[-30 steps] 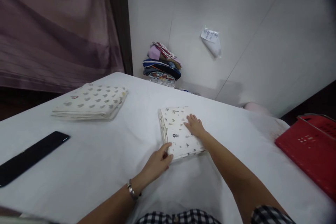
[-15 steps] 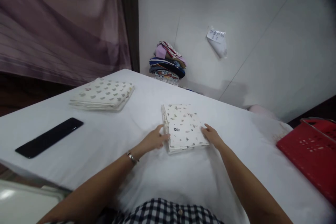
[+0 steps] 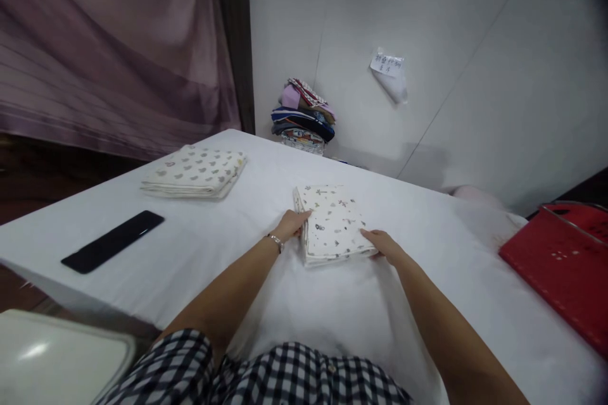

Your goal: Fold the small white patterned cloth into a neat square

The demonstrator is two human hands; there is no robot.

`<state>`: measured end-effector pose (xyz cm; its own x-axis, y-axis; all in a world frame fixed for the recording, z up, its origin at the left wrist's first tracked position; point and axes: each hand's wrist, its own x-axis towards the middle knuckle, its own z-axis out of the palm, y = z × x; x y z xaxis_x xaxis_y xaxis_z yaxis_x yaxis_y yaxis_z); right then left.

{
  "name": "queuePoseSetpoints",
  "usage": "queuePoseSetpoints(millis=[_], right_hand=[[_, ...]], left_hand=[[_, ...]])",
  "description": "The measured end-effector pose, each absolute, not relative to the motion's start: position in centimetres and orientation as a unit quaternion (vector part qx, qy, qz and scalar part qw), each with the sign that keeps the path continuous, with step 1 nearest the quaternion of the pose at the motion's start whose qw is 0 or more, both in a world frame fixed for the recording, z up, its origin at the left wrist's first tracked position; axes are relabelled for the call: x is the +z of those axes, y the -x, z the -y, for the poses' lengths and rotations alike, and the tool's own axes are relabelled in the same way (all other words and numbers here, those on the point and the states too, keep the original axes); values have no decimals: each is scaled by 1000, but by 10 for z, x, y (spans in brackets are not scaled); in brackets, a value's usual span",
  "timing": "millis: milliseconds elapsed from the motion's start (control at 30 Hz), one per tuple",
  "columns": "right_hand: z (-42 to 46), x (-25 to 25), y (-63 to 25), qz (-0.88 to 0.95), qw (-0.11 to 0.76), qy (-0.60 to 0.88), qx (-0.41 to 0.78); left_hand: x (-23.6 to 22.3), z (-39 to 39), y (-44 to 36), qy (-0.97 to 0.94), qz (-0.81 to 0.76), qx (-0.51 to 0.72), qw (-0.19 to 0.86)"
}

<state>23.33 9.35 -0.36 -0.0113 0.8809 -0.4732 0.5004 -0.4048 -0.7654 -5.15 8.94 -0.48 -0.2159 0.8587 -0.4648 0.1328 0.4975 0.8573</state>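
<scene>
A folded white cloth [image 3: 330,221] with small printed figures lies flat on the white-covered table in front of me. My left hand [image 3: 291,225] grips its left edge, the thumb on top and the other fingers hidden at the side. On the opposite edge, near the lower right corner, my right hand [image 3: 379,243] pinches the cloth with its thumb above and the fingers tucked beneath. Another folded cloth [image 3: 197,171], cream with grey leaf-like prints, rests farther to the left, apart from both hands.
A black phone-like slab [image 3: 113,242] lies on the left of the table [image 3: 228,234]. A red basket [image 3: 560,266] stands at the right edge. Behind the table is a stack of folded clothes [image 3: 304,117] by the wall. A white stool-like surface [image 3: 61,361] is at lower left.
My left hand has moved up along the cloth's left edge and closed on it. My right hand has taken hold of the right edge. The cloth stays almost in place.
</scene>
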Motion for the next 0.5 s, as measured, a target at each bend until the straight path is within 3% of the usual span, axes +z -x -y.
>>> queuePoseSetpoints(millis=[500], right_hand=[[-80, -7, -237, 497, 246, 634, 540]], left_hand=[[-12, -101, 53, -360, -704, 365, 491]])
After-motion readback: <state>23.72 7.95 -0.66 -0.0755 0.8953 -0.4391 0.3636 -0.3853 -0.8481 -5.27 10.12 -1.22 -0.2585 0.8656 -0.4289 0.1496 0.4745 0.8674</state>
